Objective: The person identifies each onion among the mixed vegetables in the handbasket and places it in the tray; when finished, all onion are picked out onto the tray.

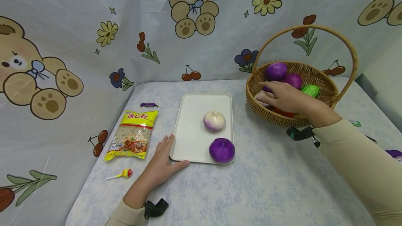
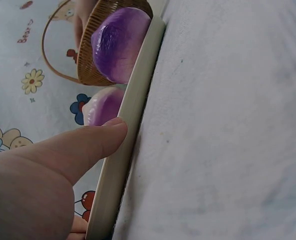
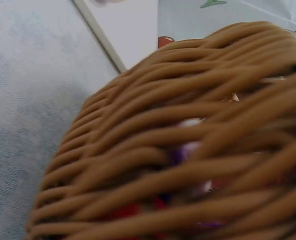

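The mottled blue-grey counter (image 1: pixel 257 184) carries a white tray (image 1: pixel 188 128), touching the left hand (image 1: pixel 164 163); left of that hand lie a yellow bag (image 1: pixel 131 135) and a lollipop (image 1: pixel 127 173), with a purple-wrapped sweet (image 1: pixel 149 105) farther beyond. A wicker basket (image 1: pixel 328 90) stands beneath the right hand (image 1: pixel 289 97).

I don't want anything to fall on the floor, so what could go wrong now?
First, the big purple vegetable sits right by the near right corner of the tray. It looks round, so a bump might roll it off.
Second, the left grip touches the tray's near left corner. A sudden push could jiggle things on it.
Third, the right grip is in a crowded basket, so pulling something out might knock other things loose.
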`<state>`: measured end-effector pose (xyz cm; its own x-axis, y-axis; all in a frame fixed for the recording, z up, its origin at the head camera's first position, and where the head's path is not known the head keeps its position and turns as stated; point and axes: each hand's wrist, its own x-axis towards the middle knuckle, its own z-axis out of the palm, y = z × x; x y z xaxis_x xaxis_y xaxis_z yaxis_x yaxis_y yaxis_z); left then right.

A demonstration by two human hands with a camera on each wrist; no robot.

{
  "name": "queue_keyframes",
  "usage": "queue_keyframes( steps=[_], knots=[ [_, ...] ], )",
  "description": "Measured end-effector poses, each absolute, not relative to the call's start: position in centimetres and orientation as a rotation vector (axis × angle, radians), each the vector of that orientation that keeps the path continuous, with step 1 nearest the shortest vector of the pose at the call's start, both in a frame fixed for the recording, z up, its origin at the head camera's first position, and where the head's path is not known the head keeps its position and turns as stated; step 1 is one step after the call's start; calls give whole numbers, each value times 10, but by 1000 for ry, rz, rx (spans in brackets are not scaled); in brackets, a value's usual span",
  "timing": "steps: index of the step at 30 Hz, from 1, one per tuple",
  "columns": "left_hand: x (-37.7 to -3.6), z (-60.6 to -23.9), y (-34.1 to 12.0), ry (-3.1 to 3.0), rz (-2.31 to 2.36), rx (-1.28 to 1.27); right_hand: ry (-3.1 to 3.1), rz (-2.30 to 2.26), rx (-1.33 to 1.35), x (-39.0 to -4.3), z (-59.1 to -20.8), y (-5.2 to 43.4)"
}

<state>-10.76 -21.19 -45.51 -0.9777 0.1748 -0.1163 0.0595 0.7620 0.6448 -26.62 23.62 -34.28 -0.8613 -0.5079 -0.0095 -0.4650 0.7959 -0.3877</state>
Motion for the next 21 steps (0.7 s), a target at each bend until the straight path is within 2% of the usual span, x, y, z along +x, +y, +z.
queue_keyframes(
  steps=[11,21],
  knots=[
    [-107,-455,-212,2793,1012,194,2920,-504,-952,-266,-359,235],
    [-108,-454,-212,2783,1000,197,2945,-523,-965,-264,-358,236]
  ],
)
